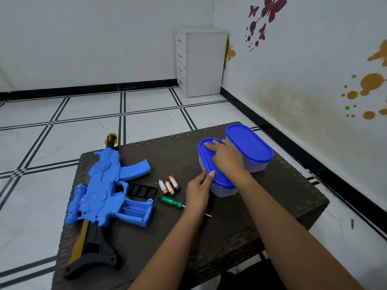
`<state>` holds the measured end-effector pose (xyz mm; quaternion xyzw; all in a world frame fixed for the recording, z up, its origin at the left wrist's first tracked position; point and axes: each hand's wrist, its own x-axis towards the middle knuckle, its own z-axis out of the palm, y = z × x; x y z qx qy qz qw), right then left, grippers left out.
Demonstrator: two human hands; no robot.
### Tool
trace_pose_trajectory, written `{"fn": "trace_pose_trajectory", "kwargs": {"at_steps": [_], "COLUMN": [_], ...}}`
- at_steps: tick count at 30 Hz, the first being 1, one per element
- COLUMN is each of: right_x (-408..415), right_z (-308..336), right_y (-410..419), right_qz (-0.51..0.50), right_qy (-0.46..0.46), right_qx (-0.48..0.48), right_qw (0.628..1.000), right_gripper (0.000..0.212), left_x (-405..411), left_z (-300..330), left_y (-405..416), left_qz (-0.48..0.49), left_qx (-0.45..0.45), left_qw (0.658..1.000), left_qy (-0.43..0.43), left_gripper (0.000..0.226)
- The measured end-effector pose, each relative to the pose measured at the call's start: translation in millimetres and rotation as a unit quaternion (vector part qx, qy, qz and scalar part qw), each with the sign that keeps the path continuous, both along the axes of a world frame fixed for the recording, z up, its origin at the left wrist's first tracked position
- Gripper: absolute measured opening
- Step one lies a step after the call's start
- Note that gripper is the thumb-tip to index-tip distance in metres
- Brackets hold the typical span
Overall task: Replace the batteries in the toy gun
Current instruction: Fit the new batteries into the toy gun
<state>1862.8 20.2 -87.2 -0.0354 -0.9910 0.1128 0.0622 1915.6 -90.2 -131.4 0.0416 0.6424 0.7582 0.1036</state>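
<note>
Head view: on the dark surface I see my right hand spread flat on the blue lid of the nearer clear container, while my left hand pinches that lid's near edge between thumb and fingers. To the left lies the blue toy gun, its handle compartment open, beside a black cover, three batteries and a green screwdriver; a second lidded container stands just behind.

Two bare forearms, no sleeves, left hand, right hand, short unpainted nails
</note>
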Motion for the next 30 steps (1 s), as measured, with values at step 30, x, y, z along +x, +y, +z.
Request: {"fn": "trace_pose_trajectory", "kwargs": {"at_steps": [30], "right_x": [17], "right_z": [-6], "right_y": [-30], "right_qz": [-0.068], "right_qy": [0.071], "right_qx": [-0.080], "right_qw": [0.992], "right_gripper": [0.077], "left_x": [11], "left_z": [30], "left_y": [-183], "left_qz": [-0.144], "left_qx": [-0.648], "left_qw": [0.716], "left_qy": [0.216], "left_gripper": [0.094]}}
